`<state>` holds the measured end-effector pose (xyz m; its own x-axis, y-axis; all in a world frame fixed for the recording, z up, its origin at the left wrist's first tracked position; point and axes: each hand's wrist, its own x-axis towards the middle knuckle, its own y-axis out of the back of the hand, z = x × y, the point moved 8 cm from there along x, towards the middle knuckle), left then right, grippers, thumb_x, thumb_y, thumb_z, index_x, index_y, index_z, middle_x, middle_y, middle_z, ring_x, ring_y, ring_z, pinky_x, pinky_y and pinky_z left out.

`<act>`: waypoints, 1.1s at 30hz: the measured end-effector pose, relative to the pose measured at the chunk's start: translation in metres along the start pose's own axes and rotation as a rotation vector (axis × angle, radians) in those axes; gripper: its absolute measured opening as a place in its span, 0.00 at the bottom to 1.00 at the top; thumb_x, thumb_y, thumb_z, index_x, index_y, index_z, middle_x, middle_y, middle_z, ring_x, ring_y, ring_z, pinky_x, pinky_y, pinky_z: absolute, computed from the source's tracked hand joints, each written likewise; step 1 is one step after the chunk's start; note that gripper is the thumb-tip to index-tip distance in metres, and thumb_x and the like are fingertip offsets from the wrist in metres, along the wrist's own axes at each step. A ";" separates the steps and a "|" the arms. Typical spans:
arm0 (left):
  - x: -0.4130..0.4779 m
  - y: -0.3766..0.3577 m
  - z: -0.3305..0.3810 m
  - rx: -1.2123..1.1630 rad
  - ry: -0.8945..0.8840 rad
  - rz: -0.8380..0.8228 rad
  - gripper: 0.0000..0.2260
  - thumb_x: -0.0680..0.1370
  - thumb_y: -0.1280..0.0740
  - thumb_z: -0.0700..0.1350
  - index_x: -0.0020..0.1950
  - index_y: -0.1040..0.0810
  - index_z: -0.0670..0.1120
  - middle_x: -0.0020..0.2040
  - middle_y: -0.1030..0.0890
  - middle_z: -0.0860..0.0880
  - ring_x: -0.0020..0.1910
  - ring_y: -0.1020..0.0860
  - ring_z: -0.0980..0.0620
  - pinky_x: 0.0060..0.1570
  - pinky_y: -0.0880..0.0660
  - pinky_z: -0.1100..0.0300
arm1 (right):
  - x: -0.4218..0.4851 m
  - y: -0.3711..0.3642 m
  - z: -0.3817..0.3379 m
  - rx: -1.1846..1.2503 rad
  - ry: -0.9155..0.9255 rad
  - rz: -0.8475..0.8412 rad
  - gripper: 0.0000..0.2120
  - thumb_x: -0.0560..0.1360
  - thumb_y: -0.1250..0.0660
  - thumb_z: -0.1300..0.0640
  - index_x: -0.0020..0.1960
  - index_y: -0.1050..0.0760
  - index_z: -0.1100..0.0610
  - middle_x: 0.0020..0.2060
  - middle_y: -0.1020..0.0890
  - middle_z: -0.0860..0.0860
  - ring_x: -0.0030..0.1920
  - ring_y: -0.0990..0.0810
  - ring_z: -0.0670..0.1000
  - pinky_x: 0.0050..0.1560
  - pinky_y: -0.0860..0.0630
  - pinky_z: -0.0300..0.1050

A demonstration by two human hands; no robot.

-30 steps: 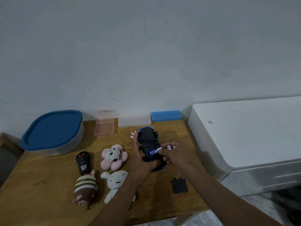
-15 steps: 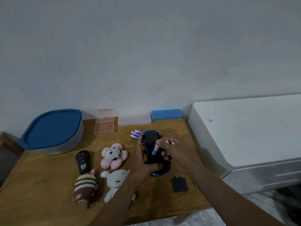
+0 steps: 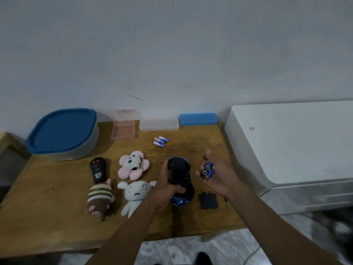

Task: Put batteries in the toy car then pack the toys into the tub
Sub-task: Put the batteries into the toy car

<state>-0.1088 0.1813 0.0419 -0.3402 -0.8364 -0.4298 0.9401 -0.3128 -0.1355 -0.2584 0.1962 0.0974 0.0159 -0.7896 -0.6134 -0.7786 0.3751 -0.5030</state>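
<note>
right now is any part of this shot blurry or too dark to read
Head view: dim, flat light; the toy car, held underside up by the left hand, is too dark to show its battery slot; the batteries in the right hand look soft but legible; the floor at lower right is smeared.

Both arms are uncovered along all the length that shows: the left forearm (image 3: 124, 238) and the right forearm (image 3: 267, 222) are bare, and the left grip (image 3: 164, 185) and the right grip (image 3: 216, 175) are bare hands too. Low between the arms a small black rounded shape (image 3: 204, 258) shows, maybe a shoe tip; I cannot tell.
</note>
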 end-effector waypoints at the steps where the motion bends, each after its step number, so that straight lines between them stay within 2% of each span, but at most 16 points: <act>1: -0.001 -0.001 -0.002 0.004 0.029 0.004 0.47 0.66 0.32 0.24 0.71 0.42 0.63 0.66 0.26 0.53 0.66 0.28 0.47 0.67 0.31 0.41 | 0.002 0.004 0.002 -0.018 -0.008 0.004 0.11 0.78 0.35 0.49 0.43 0.27 0.56 0.31 0.26 0.51 0.31 0.26 0.48 0.34 0.24 0.43; 3: -0.002 -0.003 -0.007 0.030 0.072 0.016 0.50 0.68 0.31 0.24 0.77 0.49 0.60 0.66 0.29 0.53 0.68 0.31 0.47 0.69 0.33 0.41 | 0.003 0.011 0.005 -0.054 -0.022 0.003 0.12 0.77 0.35 0.48 0.41 0.27 0.56 0.30 0.25 0.51 0.29 0.26 0.47 0.30 0.25 0.41; 5: -0.002 -0.004 -0.008 0.041 0.086 0.037 0.48 0.70 0.30 0.26 0.78 0.51 0.56 0.66 0.30 0.51 0.66 0.31 0.48 0.69 0.33 0.43 | 0.004 0.020 0.006 -0.078 -0.034 0.012 0.12 0.77 0.34 0.48 0.40 0.27 0.55 0.31 0.25 0.51 0.29 0.26 0.47 0.28 0.26 0.40; 10: 0.000 -0.007 -0.002 0.167 0.051 0.081 0.33 0.72 0.30 0.30 0.70 0.37 0.54 0.62 0.25 0.50 0.61 0.27 0.50 0.59 0.29 0.53 | 0.006 0.036 0.008 -0.090 -0.048 0.012 0.11 0.77 0.33 0.48 0.42 0.26 0.55 0.31 0.24 0.50 0.29 0.25 0.47 0.27 0.26 0.40; 12: 0.000 -0.007 -0.001 0.264 0.046 0.093 0.30 0.73 0.30 0.31 0.67 0.37 0.55 0.60 0.25 0.51 0.61 0.27 0.50 0.58 0.28 0.53 | 0.006 0.038 0.008 -0.096 -0.047 0.003 0.11 0.77 0.34 0.49 0.42 0.26 0.55 0.29 0.25 0.51 0.29 0.26 0.47 0.28 0.26 0.41; 17: 0.001 -0.002 -0.003 0.543 0.106 0.186 0.29 0.75 0.32 0.35 0.73 0.37 0.50 0.64 0.24 0.46 0.63 0.25 0.46 0.62 0.26 0.50 | 0.004 0.045 0.003 -0.110 -0.049 -0.009 0.10 0.78 0.35 0.51 0.49 0.25 0.58 0.30 0.25 0.52 0.33 0.24 0.49 0.35 0.24 0.44; 22: -0.004 -0.001 0.000 0.771 0.177 0.229 0.18 0.77 0.35 0.36 0.66 0.30 0.42 0.58 0.21 0.41 0.55 0.22 0.45 0.52 0.24 0.53 | 0.008 0.056 -0.001 -0.153 -0.073 -0.012 0.11 0.75 0.31 0.59 0.56 0.25 0.60 0.35 0.22 0.53 0.34 0.23 0.48 0.33 0.23 0.42; 27: -0.006 -0.002 0.003 0.896 0.242 0.266 0.14 0.77 0.35 0.38 0.62 0.27 0.40 0.56 0.20 0.42 0.54 0.21 0.46 0.50 0.23 0.55 | 0.011 0.067 -0.010 -0.211 -0.068 0.020 0.14 0.74 0.29 0.59 0.58 0.24 0.59 0.38 0.22 0.51 0.32 0.27 0.45 0.31 0.26 0.38; 30: -0.003 -0.002 0.025 0.934 0.130 0.422 0.14 0.75 0.34 0.39 0.60 0.27 0.44 0.52 0.20 0.45 0.48 0.20 0.49 0.45 0.21 0.55 | 0.012 0.073 -0.022 -0.256 -0.063 0.020 0.13 0.72 0.27 0.58 0.54 0.23 0.59 0.38 0.23 0.51 0.31 0.28 0.45 0.30 0.27 0.38; 33: 0.001 -0.011 0.059 0.989 -0.042 0.573 0.11 0.75 0.35 0.40 0.58 0.27 0.43 0.50 0.20 0.45 0.42 0.23 0.51 0.38 0.24 0.56 | 0.017 0.082 -0.036 -0.275 -0.052 0.038 0.11 0.70 0.25 0.53 0.45 0.24 0.57 0.34 0.24 0.51 0.30 0.28 0.46 0.31 0.27 0.40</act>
<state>-0.1209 0.1567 0.0958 0.1154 -0.9787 -0.1696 0.5353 -0.0825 0.8406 -0.3445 0.1962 0.0672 0.0102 -0.7487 -0.6628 -0.9202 0.2523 -0.2992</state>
